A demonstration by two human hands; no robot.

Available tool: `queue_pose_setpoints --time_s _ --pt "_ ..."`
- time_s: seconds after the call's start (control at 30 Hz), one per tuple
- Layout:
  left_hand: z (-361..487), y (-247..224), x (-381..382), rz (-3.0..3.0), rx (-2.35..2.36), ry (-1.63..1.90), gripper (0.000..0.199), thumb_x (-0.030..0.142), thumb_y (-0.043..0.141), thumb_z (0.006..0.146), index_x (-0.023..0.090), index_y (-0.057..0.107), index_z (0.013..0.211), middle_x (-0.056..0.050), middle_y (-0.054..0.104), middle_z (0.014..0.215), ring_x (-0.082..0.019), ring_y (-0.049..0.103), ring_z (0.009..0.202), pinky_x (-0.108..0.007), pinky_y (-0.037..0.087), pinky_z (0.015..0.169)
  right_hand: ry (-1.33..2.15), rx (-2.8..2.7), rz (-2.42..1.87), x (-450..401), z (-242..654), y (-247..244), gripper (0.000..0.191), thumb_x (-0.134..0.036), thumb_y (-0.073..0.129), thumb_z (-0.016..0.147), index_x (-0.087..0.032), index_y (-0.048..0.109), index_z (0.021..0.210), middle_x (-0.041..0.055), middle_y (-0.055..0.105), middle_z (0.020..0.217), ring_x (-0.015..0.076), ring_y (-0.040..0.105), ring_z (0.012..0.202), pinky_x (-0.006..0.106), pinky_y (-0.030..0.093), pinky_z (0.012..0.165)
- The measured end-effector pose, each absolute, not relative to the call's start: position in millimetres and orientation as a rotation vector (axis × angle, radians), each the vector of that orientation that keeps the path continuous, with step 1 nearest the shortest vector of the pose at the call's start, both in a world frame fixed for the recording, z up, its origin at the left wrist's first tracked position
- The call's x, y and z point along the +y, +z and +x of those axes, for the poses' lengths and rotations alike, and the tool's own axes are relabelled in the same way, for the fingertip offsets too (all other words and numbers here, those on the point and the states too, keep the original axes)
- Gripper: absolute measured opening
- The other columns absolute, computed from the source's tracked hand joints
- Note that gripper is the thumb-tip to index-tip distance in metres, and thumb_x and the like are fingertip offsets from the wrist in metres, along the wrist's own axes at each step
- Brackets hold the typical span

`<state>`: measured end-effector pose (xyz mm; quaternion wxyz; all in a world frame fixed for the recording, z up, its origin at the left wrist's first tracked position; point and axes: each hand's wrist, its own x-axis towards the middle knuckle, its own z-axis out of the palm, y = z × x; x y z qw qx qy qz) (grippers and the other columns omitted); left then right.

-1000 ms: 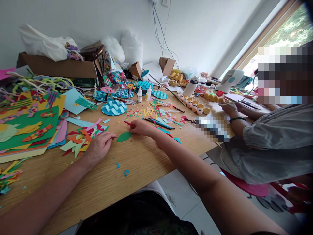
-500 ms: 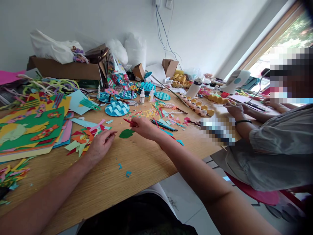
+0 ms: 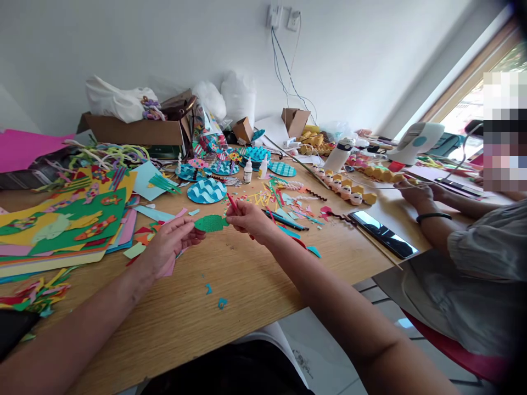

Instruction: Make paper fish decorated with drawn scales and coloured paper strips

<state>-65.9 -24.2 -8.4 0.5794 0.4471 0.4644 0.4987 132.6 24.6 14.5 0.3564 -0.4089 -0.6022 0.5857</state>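
Note:
A green paper fish cut-out (image 3: 209,223) with small dark marks is held up over the table between my two hands. My left hand (image 3: 173,241) pinches its left end between thumb and fingers. My right hand (image 3: 251,219) grips a slim red pen (image 3: 233,203), which slants upward out of the fist, and its fingertips also meet the fish's tail end. Scraps of coloured paper (image 3: 135,250) lie beside and under my left hand. Just beyond the fish is a round blue piece with white waves (image 3: 206,191).
Stacked coloured sheets with paper fish (image 3: 61,225) cover the left side. Two small glue bottles (image 3: 247,171) stand behind my hands. Dark pens (image 3: 288,220) lie to the right, near a phone (image 3: 383,234). Another person's hands (image 3: 415,195) work at the far right.
The green fish lay on the table and is now lifted. My left hand has moved from beside it to grasp its end. The red pen has tilted more upright in my right hand.

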Motion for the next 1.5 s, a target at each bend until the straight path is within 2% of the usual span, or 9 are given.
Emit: queue_pose_setpoints --time_s 0.17,0.37,0.47,0.73,0.87,1.1,1.3,1.4,1.5 --pt "-61 -3 -19 1.219 1.257 1.113 0.032 0.042 0.07 0.06 0.016 0.057 0.073 -0.003 0.066 0.071 -0.015 0.063 0.064 -0.029 0.05 0.065 1.479 -1.565 -1.09 27 129 8 0.013 -0.014 0.056 0.065 -0.018 0.047 0.073 -0.0107 0.042 0.046 0.0037 0.037 0.038 0.016 0.022 0.038" --pt "-61 2 -12 1.265 1.333 1.106 0.025 0.038 0.066 0.06 0.017 0.056 0.068 -0.002 0.065 0.065 -0.016 0.062 0.064 -0.03 0.049 0.064 1.368 -1.58 -1.18 30 124 5 0.012 -0.01 0.055 0.066 -0.017 0.048 0.072 -0.0102 0.043 0.047 0.0038 0.038 0.039 0.017 0.028 0.041" --pt "-61 4 -10 1.283 1.353 1.085 0.022 0.036 0.065 0.061 0.017 0.056 0.066 -0.002 0.064 0.063 -0.015 0.062 0.062 -0.029 0.049 0.062 1.379 -1.571 -1.189 29 124 4 0.01 -0.012 0.054 0.067 -0.017 0.049 0.074 -0.0102 0.042 0.046 0.0042 0.036 0.039 0.017 0.026 0.04" --pt "-63 5 -6 1.295 1.349 1.074 0.02 0.035 0.064 0.064 0.017 0.054 0.068 -0.002 0.065 0.064 -0.015 0.063 0.064 -0.028 0.049 0.064 1.587 -1.494 -1.103 27 127 -1 0.015 -0.026 0.057 0.065 -0.018 0.05 0.076 -0.0092 0.042 0.05 0.0042 0.033 0.039 0.017 0.016 0.037" --pt "-63 4 -5 1.288 1.337 1.042 0.022 0.035 0.065 0.064 0.017 0.054 0.068 -0.002 0.065 0.065 -0.015 0.064 0.064 -0.028 0.049 0.063 1.549 -1.491 -1.127 30 126 -7 0.012 -0.025 0.057 0.063 -0.018 0.049 0.068 -0.0085 0.044 0.049 0.0036 0.033 0.038 0.018 0.017 0.037" --pt "-69 4 -5 1.291 1.346 1.011 0.026 0.04 0.066 0.064 0.017 0.055 0.068 -0.001 0.065 0.066 -0.015 0.063 0.066 -0.027 0.049 0.063 1.557 -1.493 -1.124 26 123 -8 0.011 -0.025 0.056 0.064 -0.018 0.049 0.069 -0.0084 0.046 0.048 0.0035 0.034 0.038 0.018 0.02 0.037" --pt "-89 11 -2 1.286 1.405 1.04 0.028 0.042 0.067 0.063 0.017 0.055 0.067 -0.002 0.065 0.064 -0.016 0.064 0.065 -0.027 0.049 0.061 1.593 -1.5 -1.12 22 122 -9 0.012 -0.026 0.055 0.065 -0.017 0.05 0.069 -0.005 0.054 0.058 0.0025 0.035 0.04 0.018 0.019 0.038" --pt "-115 22 6 1.278 1.482 1.093 0.028 0.04 0.07 0.061 0.017 0.055 0.067 0.0 0.064 0.061 -0.015 0.062 0.061 -0.026 0.049 0.059 1.597 -1.502 -1.115 22 124 -10 0.012 -0.027 0.055 0.065 -0.017 0.05 0.07 -0.0052 0.053 0.058 0.0022 0.034 0.04 0.018 0.019 0.038" --pt "-156 36 16 1.262 1.597 1.194 0.02 0.032 0.068 0.068 0.016 0.055 0.071 0.002 0.062 0.06 -0.011 0.061 0.061 -0.022 0.048 0.059 1.582 -1.514 -1.125 23 127 -11 0.013 -0.028 0.055 0.065 -0.017 0.05 0.071 -0.0049 0.054 0.059 0.0023 0.034 0.041 0.018 0.019 0.039"
